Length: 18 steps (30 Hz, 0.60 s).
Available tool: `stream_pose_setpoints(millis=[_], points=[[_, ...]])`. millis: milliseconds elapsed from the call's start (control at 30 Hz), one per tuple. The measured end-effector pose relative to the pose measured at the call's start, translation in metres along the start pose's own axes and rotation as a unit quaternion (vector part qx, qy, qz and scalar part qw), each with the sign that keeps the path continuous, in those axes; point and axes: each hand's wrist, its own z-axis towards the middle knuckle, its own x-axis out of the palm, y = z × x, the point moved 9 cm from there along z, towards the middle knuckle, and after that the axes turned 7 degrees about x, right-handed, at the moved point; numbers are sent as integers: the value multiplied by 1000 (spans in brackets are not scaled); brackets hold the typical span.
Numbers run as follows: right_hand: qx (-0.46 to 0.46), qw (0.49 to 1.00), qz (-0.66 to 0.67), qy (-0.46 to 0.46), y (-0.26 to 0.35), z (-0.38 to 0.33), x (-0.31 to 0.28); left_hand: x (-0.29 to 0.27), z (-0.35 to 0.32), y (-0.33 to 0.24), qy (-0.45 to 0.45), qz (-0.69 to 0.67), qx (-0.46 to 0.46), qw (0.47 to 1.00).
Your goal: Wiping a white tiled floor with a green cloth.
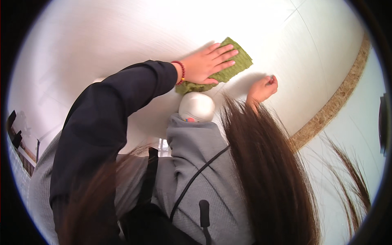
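A person's left hand (209,63) lies flat, fingers spread, on a folded green cloth (222,69) pressed against a white panel (122,36) — the cloth sits near the panel's middle, well apart from its raw chipboard edge (339,98). Just right of the cloth, the right hand (262,89) rests on the panel, fingers curled and holding nothing visible. Just below the cloth — a smooth white rounded object (197,107). Long brown hair (261,163) hangs below the right hand.
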Motion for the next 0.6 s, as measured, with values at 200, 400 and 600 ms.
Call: stream_pose_setpoints(millis=[200,400,600], points=[[22,995,-95,-29,-4,-3,-8,-8,-72,35,39,-3,-64,997],[-107,970,-216,7,20,-18,20,-1,-91,50,25,-16,-79,996],[-332,904,-232,138,83,-60,62,-17,-83,36,-5,-13,-85,996]])
